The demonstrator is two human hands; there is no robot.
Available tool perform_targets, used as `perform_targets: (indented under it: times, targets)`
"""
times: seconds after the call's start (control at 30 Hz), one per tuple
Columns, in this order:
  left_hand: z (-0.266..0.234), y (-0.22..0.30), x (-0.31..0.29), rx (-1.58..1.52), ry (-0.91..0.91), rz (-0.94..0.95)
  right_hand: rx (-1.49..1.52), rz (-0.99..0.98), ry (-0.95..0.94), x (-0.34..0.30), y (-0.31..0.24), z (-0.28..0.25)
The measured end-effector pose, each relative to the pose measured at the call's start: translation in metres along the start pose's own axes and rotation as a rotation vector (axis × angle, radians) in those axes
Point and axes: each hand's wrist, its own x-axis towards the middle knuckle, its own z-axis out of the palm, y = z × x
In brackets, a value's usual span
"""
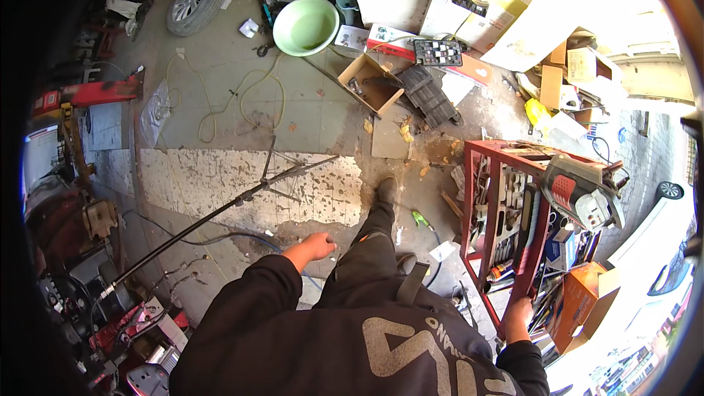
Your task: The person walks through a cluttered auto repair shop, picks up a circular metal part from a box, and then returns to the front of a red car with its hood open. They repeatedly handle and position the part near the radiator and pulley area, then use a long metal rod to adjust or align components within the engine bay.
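My right hand (517, 317) rests at the near edge of a red tool cart (473, 198) on my right, fingers closed around its red rim. The cart's trays hold several wrenches and other hand tools (506, 220). A grey and red power saw (583, 194) lies on top of the cart. My left hand (315, 246) hangs free in front of me above the floor, fingers loosely curled, holding nothing. My dark trouser leg and shoe (385, 191) step forward between the two hands.
A long black stand pole (220, 209) lies slanted across the tiled floor. Farther off are a green basin (306, 26), an open cardboard box (370, 82), a wheel (192, 1) and a yellow hose (246, 92). Red machinery (88, 92) crowds the left; cartons (579, 297) pile up on the right.
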Motion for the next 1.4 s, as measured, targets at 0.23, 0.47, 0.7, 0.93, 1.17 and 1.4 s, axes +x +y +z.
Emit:
perform_targets:
  times: [0.23, 0.47, 0.7, 0.93, 1.17, 1.4]
  targets:
    - [-0.024, 0.023, 0.012, -0.032, -0.029, 0.027, 0.043, 0.019, 0.032, 0.004, -0.004, 0.009]
    - [-0.031, 0.047, 0.037, -0.087, 0.010, 0.131, 0.099, 0.145, -0.030, 0.005, -0.013, 0.010]
    - [-0.024, 0.042, 0.046, -0.048, -0.053, 0.098, -0.029, 0.098, -0.119, 0.016, -0.011, 0.023]
    - [-0.026, 0.027, 0.050, -0.076, -0.102, 0.035, -0.054, 0.074, -0.184, 0.020, -0.008, 0.027]
    - [-0.032, 0.045, 0.049, -0.004, -0.111, 0.041, -0.062, 0.085, -0.119, 0.013, -0.015, 0.018]
    - [-0.032, 0.068, 0.047, -0.033, -0.063, 0.089, -0.016, 0.198, -0.164, 0.011, -0.025, 0.010]
